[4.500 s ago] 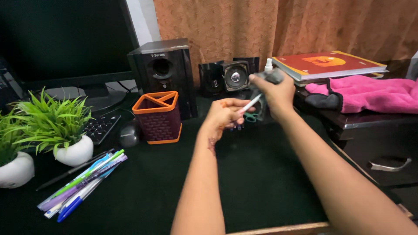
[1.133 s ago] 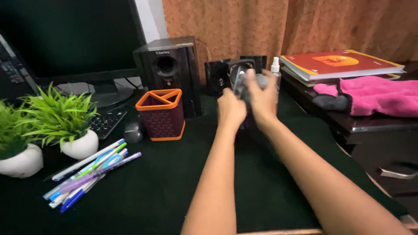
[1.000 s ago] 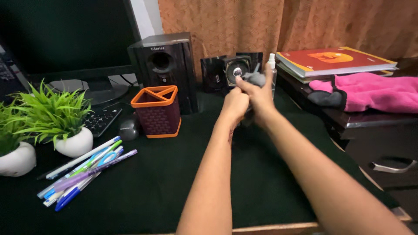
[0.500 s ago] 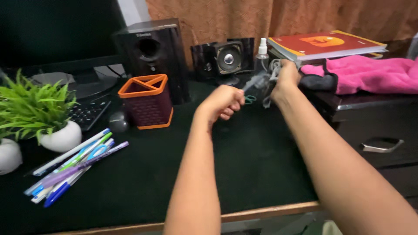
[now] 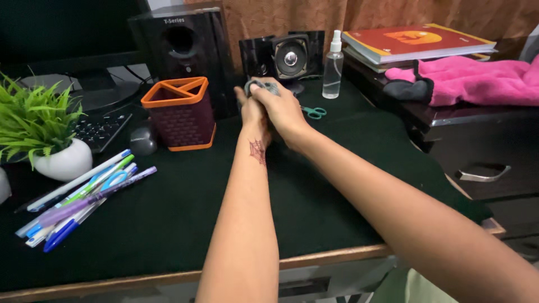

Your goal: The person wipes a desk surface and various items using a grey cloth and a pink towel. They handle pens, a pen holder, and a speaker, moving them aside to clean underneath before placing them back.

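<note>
Both hands meet above the dark desk mat (image 5: 337,185) — the right hand (image 5: 281,106) and left hand (image 5: 250,109) closed together around a grey cloth (image 5: 261,85) — just beside the orange pen holder (image 5: 179,112).

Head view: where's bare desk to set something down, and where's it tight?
Free: green desk mat between the forearms and the right edge, and the strip by the front wooden edge. Crowded: left side with loose pens, white-potted plant and orange-rimmed pen holder; back row with speakers, clear spray bottle, teal-handled scissors.
</note>
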